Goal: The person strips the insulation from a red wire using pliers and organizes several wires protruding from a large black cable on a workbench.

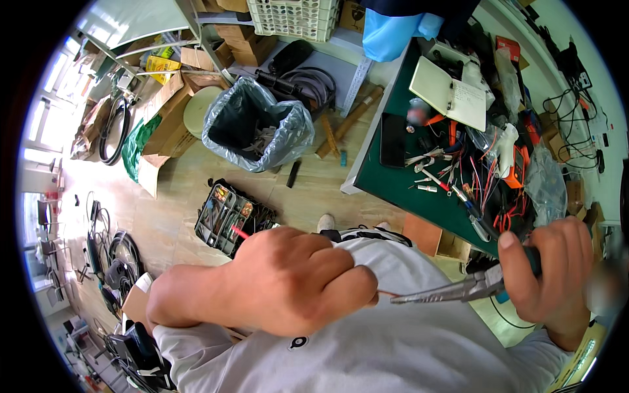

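In front of my chest, my left hand (298, 278) is closed in a fist around a wire. A short coppery end of the wire (386, 293) sticks out between the fist and the pliers, and a red piece (240, 232) shows past the other side of the fist. The fingers hide the length between. My right hand (547, 272) grips the handles of long-nose pliers (452, 289), whose grey jaws point left. Their tip lies at the coppery end; whether the jaws pinch it I cannot tell.
Right of me, a green-topped table (400, 180) carries a black phone (392, 141), an open notebook (455, 93), loose wires and hand tools. On the floor stand a lined bin (288, 128) and a toolbox (223, 219). Cardboard boxes (171, 131) and coiled cables (124, 255) lie left.
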`<action>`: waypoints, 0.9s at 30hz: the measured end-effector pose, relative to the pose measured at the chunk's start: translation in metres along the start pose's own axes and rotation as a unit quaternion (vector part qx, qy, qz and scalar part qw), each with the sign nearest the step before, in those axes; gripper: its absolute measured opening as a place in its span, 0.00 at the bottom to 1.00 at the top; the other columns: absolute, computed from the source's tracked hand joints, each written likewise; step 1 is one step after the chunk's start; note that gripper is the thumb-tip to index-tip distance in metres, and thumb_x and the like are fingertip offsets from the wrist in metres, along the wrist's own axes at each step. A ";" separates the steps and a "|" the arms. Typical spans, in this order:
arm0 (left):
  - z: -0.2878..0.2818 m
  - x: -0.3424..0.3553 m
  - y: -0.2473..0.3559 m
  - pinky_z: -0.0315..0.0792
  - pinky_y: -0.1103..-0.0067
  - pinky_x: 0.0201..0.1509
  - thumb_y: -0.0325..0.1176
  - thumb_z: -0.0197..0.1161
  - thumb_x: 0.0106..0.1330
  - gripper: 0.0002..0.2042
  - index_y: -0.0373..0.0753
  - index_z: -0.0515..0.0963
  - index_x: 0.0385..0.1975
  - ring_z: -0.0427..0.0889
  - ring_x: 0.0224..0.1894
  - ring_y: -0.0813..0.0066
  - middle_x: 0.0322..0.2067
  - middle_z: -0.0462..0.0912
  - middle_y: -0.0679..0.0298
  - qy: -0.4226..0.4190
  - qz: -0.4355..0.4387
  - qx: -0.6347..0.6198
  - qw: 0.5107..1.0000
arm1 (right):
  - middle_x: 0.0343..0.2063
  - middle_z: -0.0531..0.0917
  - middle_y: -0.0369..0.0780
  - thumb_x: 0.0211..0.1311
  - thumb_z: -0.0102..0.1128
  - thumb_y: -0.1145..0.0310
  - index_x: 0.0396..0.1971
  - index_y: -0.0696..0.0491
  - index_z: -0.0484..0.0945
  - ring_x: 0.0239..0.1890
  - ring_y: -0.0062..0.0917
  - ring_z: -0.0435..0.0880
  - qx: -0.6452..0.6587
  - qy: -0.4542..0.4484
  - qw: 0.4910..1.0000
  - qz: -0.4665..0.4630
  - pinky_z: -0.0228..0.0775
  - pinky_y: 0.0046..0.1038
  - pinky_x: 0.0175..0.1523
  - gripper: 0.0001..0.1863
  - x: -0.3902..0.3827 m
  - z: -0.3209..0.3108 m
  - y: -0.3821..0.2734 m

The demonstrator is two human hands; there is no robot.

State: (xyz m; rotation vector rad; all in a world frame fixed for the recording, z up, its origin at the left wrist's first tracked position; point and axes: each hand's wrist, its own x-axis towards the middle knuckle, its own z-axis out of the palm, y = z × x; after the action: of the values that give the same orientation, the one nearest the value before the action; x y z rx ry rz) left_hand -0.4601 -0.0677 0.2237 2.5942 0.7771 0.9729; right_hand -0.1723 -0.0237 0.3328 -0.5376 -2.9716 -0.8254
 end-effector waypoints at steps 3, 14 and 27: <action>-0.004 -0.007 0.002 0.56 0.83 0.12 0.33 0.65 0.52 0.07 0.40 0.74 0.26 0.63 0.13 0.84 0.14 0.58 0.74 -0.017 0.013 0.042 0.999 | 0.22 0.65 0.37 0.53 0.60 0.72 0.45 0.45 0.70 0.18 0.25 0.64 0.000 -0.005 1.000 0.008 0.55 0.28 0.20 0.18 -0.003 -0.004 -0.007; 0.001 -0.023 -0.013 0.51 0.82 0.13 0.32 0.64 0.50 0.08 0.38 0.72 0.25 0.57 0.13 0.82 0.14 0.53 0.74 0.051 0.041 0.160 0.985 | 0.22 0.65 0.38 0.52 0.58 0.72 0.46 0.45 0.70 0.19 0.26 0.65 0.010 -0.049 0.998 0.038 0.55 0.29 0.20 0.19 -0.011 -0.014 -0.015; -0.002 -0.032 -0.036 0.54 0.81 0.15 0.32 0.66 0.49 0.10 0.38 0.71 0.24 0.58 0.14 0.80 0.15 0.53 0.73 0.051 0.037 0.194 0.979 | 0.23 0.68 0.40 0.50 0.61 0.77 0.51 0.51 0.69 0.21 0.29 0.67 0.072 -0.069 0.991 0.087 0.54 0.30 0.23 0.25 -0.021 -0.010 -0.011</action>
State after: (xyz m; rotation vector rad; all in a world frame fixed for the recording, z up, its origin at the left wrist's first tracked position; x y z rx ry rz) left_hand -0.4957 -0.0562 0.1941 2.9395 0.9900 1.0740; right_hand -0.1570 -0.0445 0.3338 -0.8638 -3.0181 -0.5770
